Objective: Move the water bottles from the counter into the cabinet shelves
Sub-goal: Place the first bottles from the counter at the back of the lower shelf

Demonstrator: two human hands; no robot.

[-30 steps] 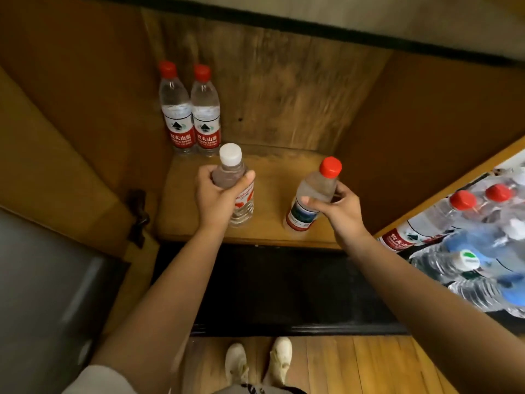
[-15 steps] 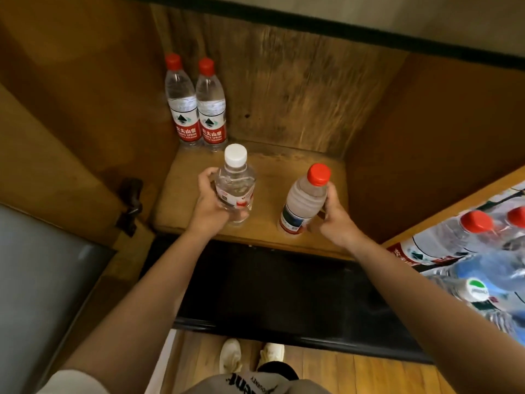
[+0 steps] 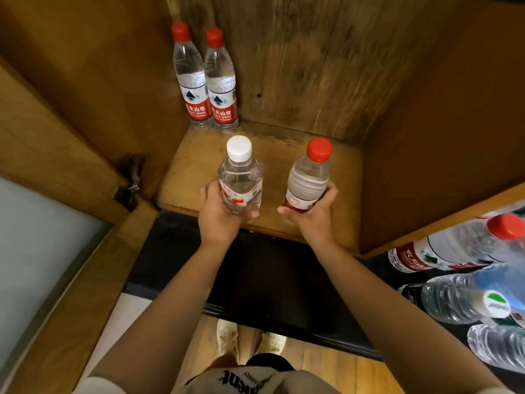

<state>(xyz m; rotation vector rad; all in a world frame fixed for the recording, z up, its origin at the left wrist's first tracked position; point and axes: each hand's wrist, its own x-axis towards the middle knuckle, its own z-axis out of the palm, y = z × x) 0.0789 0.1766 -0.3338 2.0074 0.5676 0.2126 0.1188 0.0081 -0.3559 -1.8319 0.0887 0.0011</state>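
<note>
Wooden cabinet shelf [image 3: 346, 177] fills the head view, with two red-capped bottles [image 3: 206, 81] standing upright, touching, in its back left corner. The left hand [image 3: 220, 214] is closed around the lower body of a white-capped bottle [image 3: 240, 177], held above the shelf's front edge. Just beside it, the right hand [image 3: 309, 216] is wrapped around the base of a red-capped bottle [image 3: 309, 177], tilted slightly. More bottles [image 3: 460, 280] lie on the dark desk [image 3: 270, 280] at lower right.

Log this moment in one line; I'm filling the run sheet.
left hand: white-cap bottle | right hand: red-cap bottle | shelf: two bottles
</note>
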